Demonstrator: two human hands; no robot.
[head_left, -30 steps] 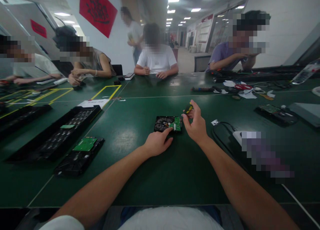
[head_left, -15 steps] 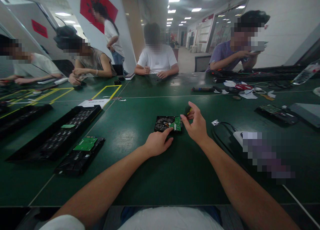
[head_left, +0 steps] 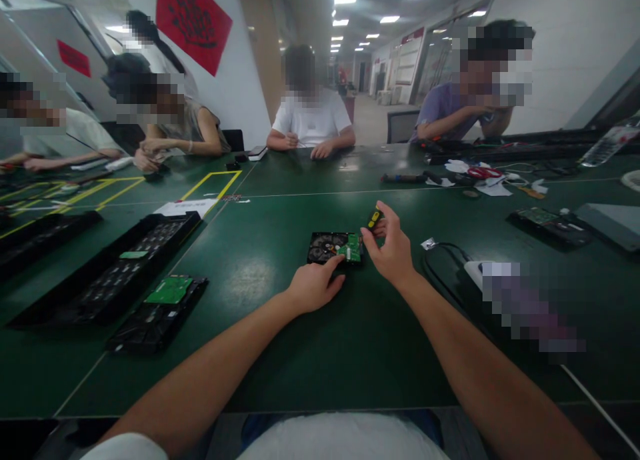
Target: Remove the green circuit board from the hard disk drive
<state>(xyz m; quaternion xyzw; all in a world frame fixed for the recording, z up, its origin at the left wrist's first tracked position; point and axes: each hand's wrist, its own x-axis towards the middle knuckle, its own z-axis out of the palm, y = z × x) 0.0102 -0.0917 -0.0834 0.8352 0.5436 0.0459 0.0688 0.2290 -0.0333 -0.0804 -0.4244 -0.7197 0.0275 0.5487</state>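
The right hand [head_left: 393, 247] grasps a tool [head_left: 374, 219]; left of that grip, the unclenched left hand [head_left: 316, 288] touches a drive [head_left: 324, 245]. Seemingly tool work, calling for steady alignment.

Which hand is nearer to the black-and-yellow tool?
Right. The right hand holds the black-and-yellow tool; the left hand is apart from it, to its left, touching the central drive.

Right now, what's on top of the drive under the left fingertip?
Drive: green board on its right part. The left hand has its index fingertip at the board's near edge; what's beneath that fingertip is covered.
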